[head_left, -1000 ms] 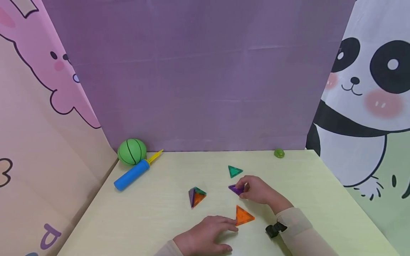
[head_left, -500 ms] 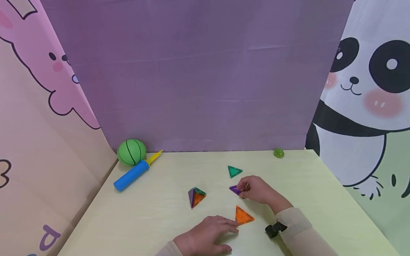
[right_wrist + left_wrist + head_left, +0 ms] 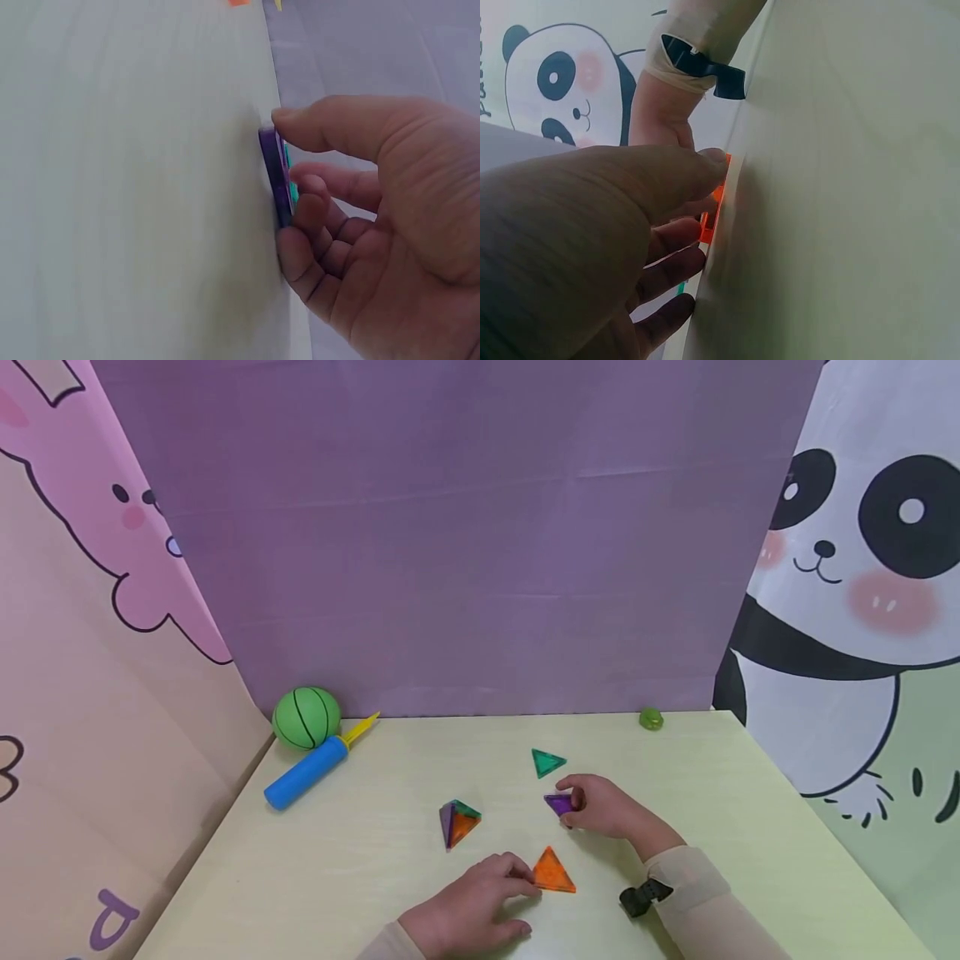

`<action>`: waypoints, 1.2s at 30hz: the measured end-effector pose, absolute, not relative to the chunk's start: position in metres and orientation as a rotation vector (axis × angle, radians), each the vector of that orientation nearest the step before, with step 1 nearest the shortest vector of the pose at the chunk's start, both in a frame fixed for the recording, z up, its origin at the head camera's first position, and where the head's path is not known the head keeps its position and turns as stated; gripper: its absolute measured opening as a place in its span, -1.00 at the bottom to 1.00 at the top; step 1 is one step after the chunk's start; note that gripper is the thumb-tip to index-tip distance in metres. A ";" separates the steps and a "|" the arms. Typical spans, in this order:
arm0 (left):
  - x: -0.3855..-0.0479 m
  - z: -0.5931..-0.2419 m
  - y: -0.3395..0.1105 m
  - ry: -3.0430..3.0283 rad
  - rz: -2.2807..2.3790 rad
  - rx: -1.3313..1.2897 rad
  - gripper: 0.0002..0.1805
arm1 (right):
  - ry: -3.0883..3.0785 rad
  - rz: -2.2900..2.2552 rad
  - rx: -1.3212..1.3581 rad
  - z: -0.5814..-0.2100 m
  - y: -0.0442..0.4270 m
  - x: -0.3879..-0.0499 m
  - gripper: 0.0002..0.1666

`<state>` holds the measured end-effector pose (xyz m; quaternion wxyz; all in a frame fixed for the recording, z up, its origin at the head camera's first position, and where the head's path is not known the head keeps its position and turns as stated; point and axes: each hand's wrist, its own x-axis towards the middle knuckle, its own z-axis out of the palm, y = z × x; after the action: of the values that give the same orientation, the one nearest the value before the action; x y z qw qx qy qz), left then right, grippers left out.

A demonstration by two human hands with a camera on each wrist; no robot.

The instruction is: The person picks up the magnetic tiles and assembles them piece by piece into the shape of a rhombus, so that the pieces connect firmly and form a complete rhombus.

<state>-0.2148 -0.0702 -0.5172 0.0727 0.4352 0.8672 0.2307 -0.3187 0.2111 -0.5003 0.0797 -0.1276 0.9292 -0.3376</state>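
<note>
An orange triangular magnetic tile (image 3: 553,872) lies flat near the front of the table. My left hand (image 3: 474,903) touches its left corner with the fingertips, the thumb held apart. Farther back, my right hand (image 3: 609,808) holds a purple triangular magnetic tile (image 3: 557,804) by its edges. In the right wrist view the thumb is at one end of the purple tile (image 3: 274,176) and curled fingers are at the other. A green triangular tile (image 3: 547,762) lies just behind it. To the left stands a small pyramid (image 3: 459,824) with purple, green and orange faces.
At the back left a green ball (image 3: 306,718) sits against a blue pump (image 3: 307,773) with a yellow nozzle. A small green round object (image 3: 651,719) is at the back right edge. A purple backdrop (image 3: 465,543) rises behind the table.
The orange tile has shifted left and turned under my left hand, which has also moved slightly left. The purple tile has slid a little to the right and turned in my right hand.
</note>
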 end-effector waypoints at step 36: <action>-0.215 -0.515 -0.073 2.724 0.602 1.314 -0.55 | 2.834 -1.037 -0.233 -0.506 0.223 -0.328 -0.34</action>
<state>-0.2154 -0.0725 -0.5151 0.0288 0.4258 0.8831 0.1951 -0.3280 0.2229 -0.5059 0.0575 -0.0769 0.9347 -0.3422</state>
